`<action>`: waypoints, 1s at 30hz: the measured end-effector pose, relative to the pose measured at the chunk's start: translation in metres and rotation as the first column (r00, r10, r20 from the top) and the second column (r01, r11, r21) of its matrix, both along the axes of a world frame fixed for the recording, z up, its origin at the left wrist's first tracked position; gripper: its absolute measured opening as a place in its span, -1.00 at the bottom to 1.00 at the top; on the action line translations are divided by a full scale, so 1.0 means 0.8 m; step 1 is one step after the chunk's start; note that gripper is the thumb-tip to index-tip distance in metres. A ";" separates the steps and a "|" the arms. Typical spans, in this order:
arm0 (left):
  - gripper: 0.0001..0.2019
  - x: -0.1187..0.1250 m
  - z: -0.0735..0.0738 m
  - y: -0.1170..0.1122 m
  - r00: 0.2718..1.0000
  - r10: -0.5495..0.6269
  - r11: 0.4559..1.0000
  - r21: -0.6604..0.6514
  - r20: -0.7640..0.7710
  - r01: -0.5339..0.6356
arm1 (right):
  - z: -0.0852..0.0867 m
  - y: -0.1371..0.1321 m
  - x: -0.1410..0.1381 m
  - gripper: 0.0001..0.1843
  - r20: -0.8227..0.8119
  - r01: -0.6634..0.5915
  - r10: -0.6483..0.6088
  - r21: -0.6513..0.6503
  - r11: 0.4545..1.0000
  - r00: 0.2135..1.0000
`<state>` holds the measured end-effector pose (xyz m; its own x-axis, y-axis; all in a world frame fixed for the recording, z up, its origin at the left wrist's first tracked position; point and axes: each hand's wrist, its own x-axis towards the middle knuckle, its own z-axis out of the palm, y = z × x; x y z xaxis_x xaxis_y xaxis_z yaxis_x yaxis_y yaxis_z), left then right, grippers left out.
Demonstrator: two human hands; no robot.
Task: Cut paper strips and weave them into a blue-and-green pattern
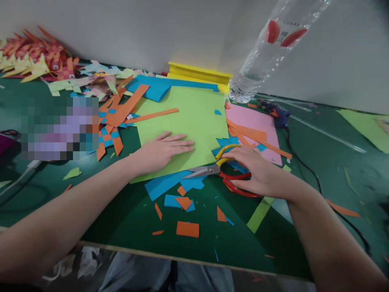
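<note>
The green table (136, 231) ends on the near side in a pale edge that runs above the person's grey trousers (139, 271); on the far side it meets a pale wall (121, 32). The widest stretches of green surface show at the far right and at the near left; the middle is crowded with paper.

The left hand (158, 152) lies flat on a light green sheet (194, 113), fingers stretched rightward and slightly apart, gripping nothing. The right hand (261, 168) holds the scissors (209, 169) by their handles, fingers at the upper, yellow one and thumb at the lower, red one. The metal blades point left along the sheet's near edge, over blue paper (165, 184); the gap between them is narrow.

The sheet lies in the middle of the table, smooth and unfolded, with a small blue scrap (218, 112) on its right part. Folded blue paper (154, 91) lies at its far left, and an orange-and-blue woven piece (106, 140) is to the left. A pink sheet (252, 113) and a glue gun (281, 117) lie to the right. Nearer the person is an orange rectangle (187, 229).

A clear bottle (261, 61) with a red-marked label stands by the wall, right of a yellow folded piece (197, 73); how much liquid it contains cannot be told.
</note>
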<state>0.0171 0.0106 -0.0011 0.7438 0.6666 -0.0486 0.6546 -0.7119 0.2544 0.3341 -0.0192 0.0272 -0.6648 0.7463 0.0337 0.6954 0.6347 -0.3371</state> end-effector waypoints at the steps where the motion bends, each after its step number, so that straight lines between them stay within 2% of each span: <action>1: -0.35 0.000 0.000 0.000 1.000 0.003 1.000 -0.001 0.004 -0.003 | 0.001 0.000 0.001 -0.58 0.004 -0.011 0.011 0.002 1.000 1.000; 17: -0.34 0.002 -0.001 -0.002 1.000 0.016 1.000 0.000 0.023 -0.016 | 0.001 -0.011 -0.014 -0.53 0.056 0.012 -0.018 0.107 0.994 0.998; 23: -0.35 0.003 0.001 -0.002 1.000 0.018 1.000 -0.002 0.019 -0.018 | 0.005 -0.009 -0.008 -0.55 0.047 -0.049 0.045 0.090 0.995 0.998; 30: -0.37 0.004 0.000 -0.002 1.000 0.014 1.000 0.007 0.012 -0.014 | 0.009 -0.017 -0.028 -0.58 0.053 -0.034 0.031 0.062 0.998 0.998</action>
<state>0.0201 0.0090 -0.0009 0.7346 0.6776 -0.0350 0.6618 -0.7042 0.2571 0.3114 -0.0325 0.0340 -0.6906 0.7219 0.0444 0.6897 0.6758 -0.2598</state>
